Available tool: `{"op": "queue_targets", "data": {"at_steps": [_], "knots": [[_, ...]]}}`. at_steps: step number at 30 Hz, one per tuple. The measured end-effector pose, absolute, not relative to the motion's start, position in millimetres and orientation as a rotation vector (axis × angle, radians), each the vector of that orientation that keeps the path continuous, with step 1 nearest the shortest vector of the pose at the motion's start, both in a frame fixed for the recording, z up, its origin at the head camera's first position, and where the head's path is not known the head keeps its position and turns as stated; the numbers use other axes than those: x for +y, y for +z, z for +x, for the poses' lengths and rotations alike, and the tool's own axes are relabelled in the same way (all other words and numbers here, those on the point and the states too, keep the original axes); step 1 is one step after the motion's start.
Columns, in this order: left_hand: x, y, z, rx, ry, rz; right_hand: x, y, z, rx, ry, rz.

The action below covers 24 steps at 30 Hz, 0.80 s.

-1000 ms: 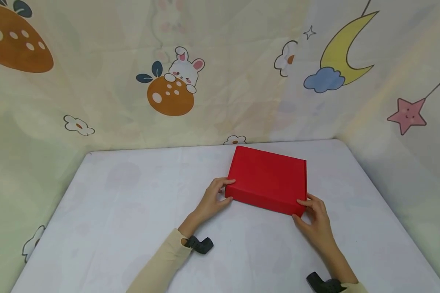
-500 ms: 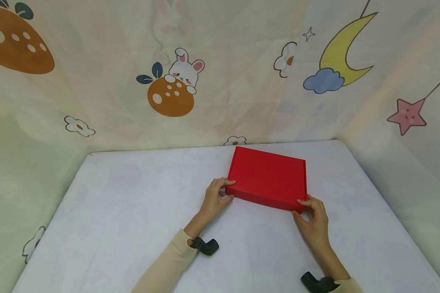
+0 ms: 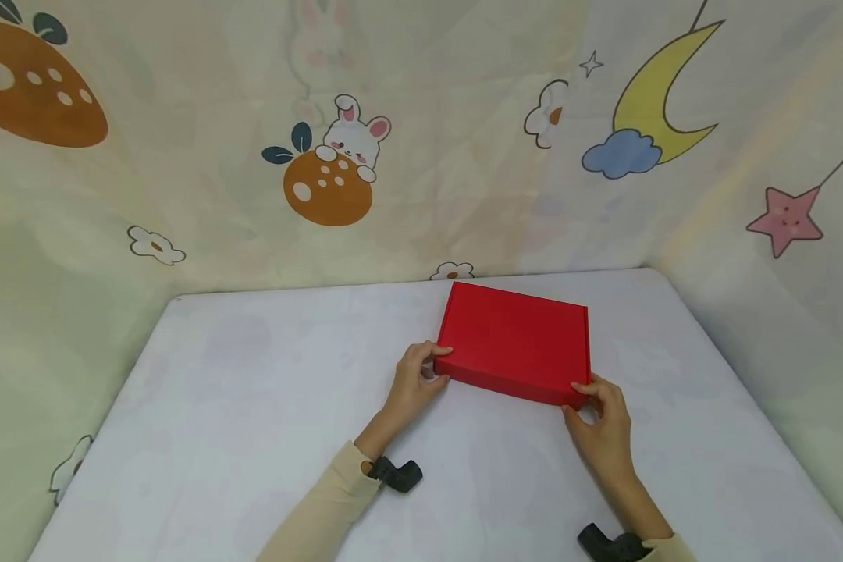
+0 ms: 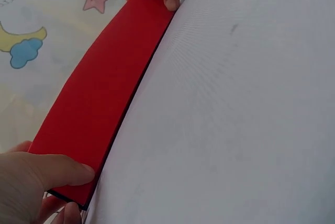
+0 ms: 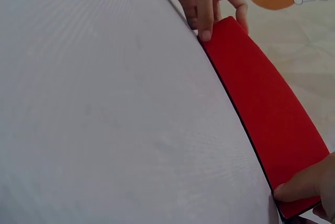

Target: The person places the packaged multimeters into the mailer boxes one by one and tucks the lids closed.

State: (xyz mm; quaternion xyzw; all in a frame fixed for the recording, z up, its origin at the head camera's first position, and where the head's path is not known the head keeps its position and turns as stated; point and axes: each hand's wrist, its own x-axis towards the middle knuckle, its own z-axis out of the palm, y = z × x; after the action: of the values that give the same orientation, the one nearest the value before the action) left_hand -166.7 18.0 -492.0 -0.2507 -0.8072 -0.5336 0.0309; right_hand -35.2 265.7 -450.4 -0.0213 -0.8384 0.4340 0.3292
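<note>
A flat red box (image 3: pixel 516 339) lies on the white table, right of the middle in the head view, its long near side slanting down to the right. My left hand (image 3: pixel 410 382) grips the near left corner, thumb on the front side and a finger on top. At the near right corner my right hand (image 3: pixel 604 421) holds it the same way. In the left wrist view the left thumb presses the box's front side (image 4: pixel 99 93) close to its lower edge. The right wrist view shows the right thumb on the same red front face (image 5: pixel 267 109).
The white-covered table (image 3: pixel 253 429) reaches out around the box. Behind it hangs a printed cloth backdrop (image 3: pixel 449 172) with a rabbit, a moon and a star. A dark wrist camera (image 3: pixel 396 474) sits on the left wrist, another dark wrist camera (image 3: pixel 611 544) on the right.
Over the last second the box's near side has tipped or dropped slightly, so less of its front face shows. The left forearm has shifted a little right. Both hands keep their hold.
</note>
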Motion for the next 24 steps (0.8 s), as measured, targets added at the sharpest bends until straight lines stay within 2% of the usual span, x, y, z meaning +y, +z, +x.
{"op": "queue_targets", "data": {"at_steps": [13, 24], "knots": [[10.4, -497.6, -170.2, -2.53, -1.566, -0.775, 287.1, -494.8, -50.0, -2.183, 1.336, -0.08], [12.2, -485.6, -174.7, -2.656, -1.553, -0.829, 295.5, -476.8, -47.1, -2.423, 1.329, -0.185]]}}
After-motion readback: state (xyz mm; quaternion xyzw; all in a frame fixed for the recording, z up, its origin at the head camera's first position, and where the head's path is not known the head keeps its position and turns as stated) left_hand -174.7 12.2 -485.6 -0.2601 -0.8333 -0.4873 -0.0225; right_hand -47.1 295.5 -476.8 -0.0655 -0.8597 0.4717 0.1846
